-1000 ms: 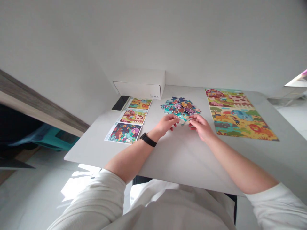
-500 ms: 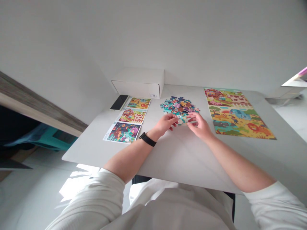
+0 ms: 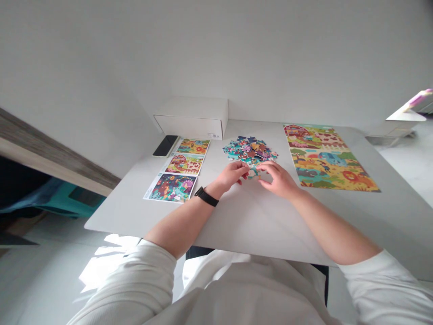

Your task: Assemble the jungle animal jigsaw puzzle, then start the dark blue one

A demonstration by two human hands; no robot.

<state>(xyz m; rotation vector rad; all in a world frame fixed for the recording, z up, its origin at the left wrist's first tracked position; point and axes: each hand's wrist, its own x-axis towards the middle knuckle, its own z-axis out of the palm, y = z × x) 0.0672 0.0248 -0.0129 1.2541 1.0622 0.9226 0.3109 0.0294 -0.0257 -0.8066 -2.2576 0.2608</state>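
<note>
And here the left hand (image 3: 233,175) has thumb and forefinger pinched together, gripping the left edge of a teal puzzle section (image 3: 253,172)! Over on the other side, the right hand (image 3: 279,178) curves in with thumb and forefinger parted, a clear gap between them, the forefinger's tip right at the section's upper right edge (whether it presses or merely grazes, I can't tell). That section sits between the two hands, at the near edge of the heap of puzzle pieces (image 3: 249,149), above the white table (image 3: 257,221).

Now the count! Two hands, one heap, its pieces overlapping too much to number. One picture sheet (image 3: 185,164) lies to the left, carrying three printed scenes: lion on top, red barn in the middle, dark night-like scene nearest. Two colourful scenes, a farm picture (image 3: 316,136) and a safari picture (image 3: 333,169), lie edge to edge at right (one panel or two, hard to say). One smartphone (image 3: 165,146), one white box (image 3: 191,126) behind it, and one black wristwatch (image 3: 207,197) on the left wrist.
</note>
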